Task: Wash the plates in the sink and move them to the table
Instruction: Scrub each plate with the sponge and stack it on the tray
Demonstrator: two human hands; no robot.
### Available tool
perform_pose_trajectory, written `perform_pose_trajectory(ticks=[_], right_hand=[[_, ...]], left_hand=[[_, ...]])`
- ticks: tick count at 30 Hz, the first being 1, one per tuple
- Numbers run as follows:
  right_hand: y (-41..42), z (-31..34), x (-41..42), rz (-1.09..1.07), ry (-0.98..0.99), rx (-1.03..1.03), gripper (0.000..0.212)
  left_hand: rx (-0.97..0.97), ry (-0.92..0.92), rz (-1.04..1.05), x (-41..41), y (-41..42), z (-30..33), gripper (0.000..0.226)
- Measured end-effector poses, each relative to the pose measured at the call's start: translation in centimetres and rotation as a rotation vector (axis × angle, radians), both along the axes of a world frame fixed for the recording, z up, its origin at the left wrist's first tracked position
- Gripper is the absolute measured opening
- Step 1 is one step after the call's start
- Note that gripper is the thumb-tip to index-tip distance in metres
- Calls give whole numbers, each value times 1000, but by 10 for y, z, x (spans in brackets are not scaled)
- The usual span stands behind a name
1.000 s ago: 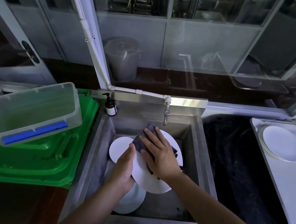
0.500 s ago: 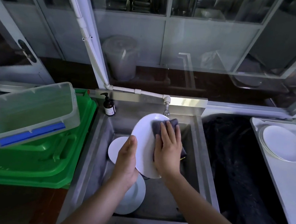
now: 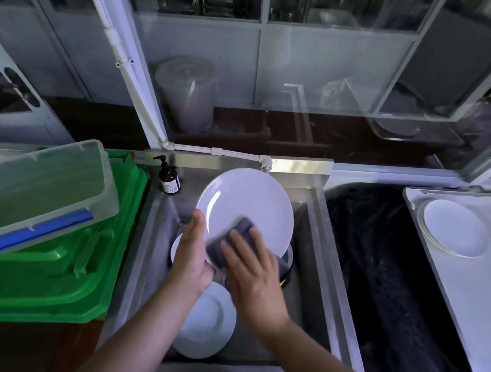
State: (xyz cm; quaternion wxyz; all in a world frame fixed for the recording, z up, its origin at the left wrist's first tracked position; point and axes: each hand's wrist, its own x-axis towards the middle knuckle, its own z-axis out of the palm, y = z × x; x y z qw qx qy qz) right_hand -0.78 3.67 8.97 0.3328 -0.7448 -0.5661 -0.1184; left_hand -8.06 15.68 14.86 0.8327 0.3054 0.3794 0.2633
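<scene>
- Sink (image 3: 318, 253): more plates at 6 o'clock, so a slip could chip them.
- Plate (image 3: 245, 204): tilted above the basin, our left hand (image 3: 190, 258) gripping its 8 o'clock edge; wet, probably slippery.
- Cloth (image 3: 233, 238): our right hand (image 3: 252, 273) presses it down, fingers (image 3: 233, 250) flat.

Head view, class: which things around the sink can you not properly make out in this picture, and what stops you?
- Tap: hidden behind the raised plate.
- Cloth: motion-blurred, partly under the right hand.
- Plate lower in the sink: partly covered by the left hand and forearm.
- Soap bottle label: too small to read.
- Tray: cut off by the right edge.
</scene>
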Motion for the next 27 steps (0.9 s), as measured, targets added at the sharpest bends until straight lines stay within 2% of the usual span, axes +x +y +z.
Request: perform_pose_trajectory(ticks=[2, 5, 9, 12, 13, 16, 22, 27], right_hand=[[-5, -4, -12, 45, -23, -1, 37], [-12, -2, 6, 110, -90, -4, 38], [-23, 1, 38, 106, -152, -62, 45], [-21, 2, 51, 8, -75, -44, 43], [-20, 2, 55, -7, -50, -33, 39], [-17, 2, 58, -9, -10, -3, 38], [-19, 0, 42, -1, 38, 21, 37], [-18, -6, 19, 120, 76, 8, 40]], left_hand=[[-40, 49, 42, 1, 2, 3, 90], [19, 35, 49, 1, 4, -1, 106], [121, -89, 14, 2, 9, 13, 89], [228, -67, 67, 5, 9, 26, 46], [265, -55, 74, 7, 8, 29, 40], [317, -19, 98, 9, 0, 37, 33], [209, 8, 206, 2, -9, 33, 31], [226, 42, 249, -2, -9, 22, 33]])
